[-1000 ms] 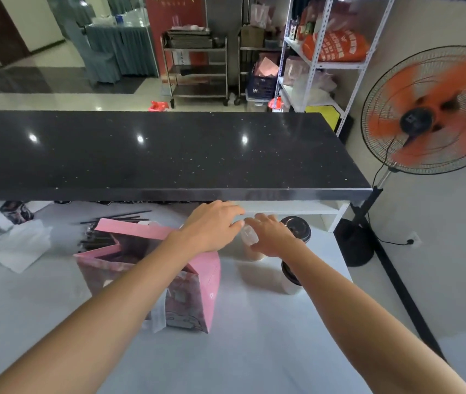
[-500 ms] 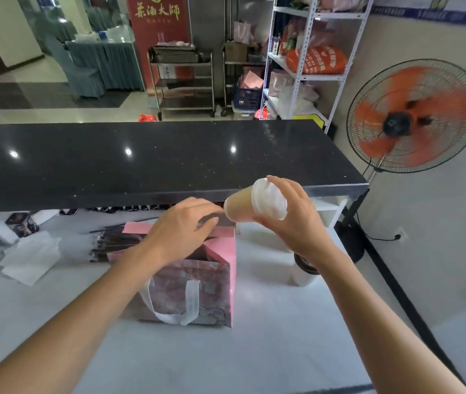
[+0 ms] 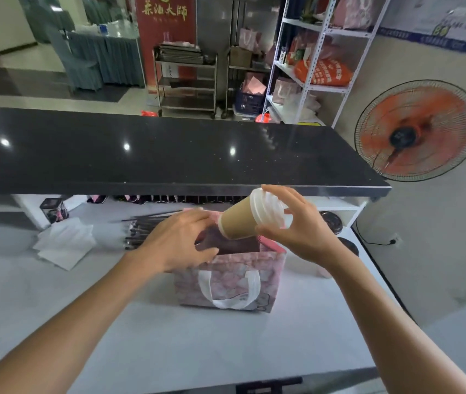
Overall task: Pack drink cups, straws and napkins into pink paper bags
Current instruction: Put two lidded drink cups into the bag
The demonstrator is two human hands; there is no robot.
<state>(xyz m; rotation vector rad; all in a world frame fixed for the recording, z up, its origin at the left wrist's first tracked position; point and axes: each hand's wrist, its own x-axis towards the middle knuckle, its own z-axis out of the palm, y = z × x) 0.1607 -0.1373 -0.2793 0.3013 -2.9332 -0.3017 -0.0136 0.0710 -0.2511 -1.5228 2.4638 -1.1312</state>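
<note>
One drink cup (image 3: 239,221), tan-bodied with a white lid, is held tilted steeply above the mouth of the pink paper bag (image 3: 232,280), base lowest and pointing into the opening. The right hand (image 3: 297,231) grips it at the lid end, fingers curled over the lid and thumb beneath. The left hand (image 3: 179,241) rests on the bag's near-left rim, fingers spread, apparently holding the mouth apart; whether it pinches the paper cannot be told.

Risks noted:
- The cup is far from upright. If the lid is loosely seated, liquid could leak at the rim where the grip bears.
- The hold is on the lid, not the body; the body could part from the lid under its own weight.
- The bag stands on the white counter (image 3: 169,351) steadied from one side only. A base catching the far rim could fold or tip it.
- Straws (image 3: 141,231) and napkins (image 3: 64,243) lie to the left, not yet packed; a spill would reach them.
</note>
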